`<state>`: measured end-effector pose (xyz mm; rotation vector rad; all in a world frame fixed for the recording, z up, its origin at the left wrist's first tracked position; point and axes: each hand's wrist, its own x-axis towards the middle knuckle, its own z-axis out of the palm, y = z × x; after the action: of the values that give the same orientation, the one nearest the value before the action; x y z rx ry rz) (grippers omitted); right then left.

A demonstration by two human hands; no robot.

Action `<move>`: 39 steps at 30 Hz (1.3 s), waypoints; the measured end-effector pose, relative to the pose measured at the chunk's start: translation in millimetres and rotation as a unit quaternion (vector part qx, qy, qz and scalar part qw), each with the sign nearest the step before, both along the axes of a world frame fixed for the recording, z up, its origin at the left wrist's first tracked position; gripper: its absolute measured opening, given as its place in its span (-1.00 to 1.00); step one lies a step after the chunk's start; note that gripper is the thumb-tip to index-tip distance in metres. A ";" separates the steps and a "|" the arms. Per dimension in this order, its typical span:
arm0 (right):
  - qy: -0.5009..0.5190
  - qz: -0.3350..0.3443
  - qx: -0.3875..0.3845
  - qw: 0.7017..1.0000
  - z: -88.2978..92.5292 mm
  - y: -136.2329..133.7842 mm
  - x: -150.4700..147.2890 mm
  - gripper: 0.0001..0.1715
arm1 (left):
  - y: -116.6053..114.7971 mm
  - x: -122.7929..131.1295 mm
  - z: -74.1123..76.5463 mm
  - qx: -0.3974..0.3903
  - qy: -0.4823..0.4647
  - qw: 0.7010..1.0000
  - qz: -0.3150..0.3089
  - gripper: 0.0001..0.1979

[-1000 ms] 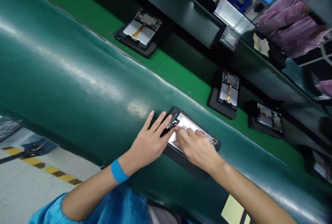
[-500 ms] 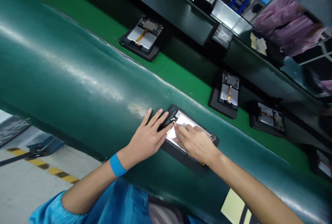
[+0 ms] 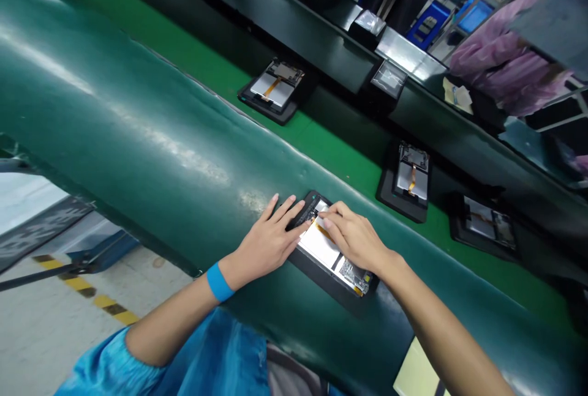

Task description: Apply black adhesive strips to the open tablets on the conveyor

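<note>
An opened tablet [image 3: 322, 248] lies on a dark foam pad [image 3: 321, 276] on the green bench in front of me, its white battery and circuit board showing. My left hand [image 3: 269, 237] is spread over the tablet's left end, fingers apart, with the thumb and index side touching its edge. A blue band circles that wrist. Over the tablet's upper left part, my right hand [image 3: 356, 234] has its fingers pressed together beside an orange ribbon cable [image 3: 326, 232]. The fingertips hide whatever they grip or press there.
Several more opened tablets rest on foam pads along the green conveyor belt, one tablet [image 3: 278, 84] at far left, another [image 3: 412, 179] to the right. Yellow paper [image 3: 420, 368] lies at the bench's near edge. A person in pink [image 3: 498, 56] is across the line.
My right hand has shifted up and turned, uncovering the battery, ribbon cable and circuit board. My left hand stays at the tablet's left end. The view has shifted slightly.
</note>
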<state>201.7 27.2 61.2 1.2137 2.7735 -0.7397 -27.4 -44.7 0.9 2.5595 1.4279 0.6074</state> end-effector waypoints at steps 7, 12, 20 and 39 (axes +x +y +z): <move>0.013 -0.030 0.027 0.999 -15.1 12.0 -25.7 -0.86 | -0.5 -0.2 -1.7 -0.002 -0.001 1.000 -0.001 -0.61; -0.002 0.021 0.065 0.998 -22.2 13.9 -25.7 -0.86 | -0.5 0.7 -0.3 0.003 0.008 1.000 0.000 -0.62; 0.044 0.085 0.055 0.994 -22.6 22.2 -14.2 -0.80 | -0.3 2.8 0.5 0.019 0.035 0.999 0.001 -0.59; 0.159 -0.037 -0.032 0.986 -1.0 22.3 1.1 -0.74 | -3.8 -26.9 27.7 -0.129 -0.222 0.966 0.020 -0.49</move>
<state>202.7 49.5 60.2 1.2959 2.9320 -1.1111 -54.3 -48.5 28.5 2.0349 1.3017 0.8710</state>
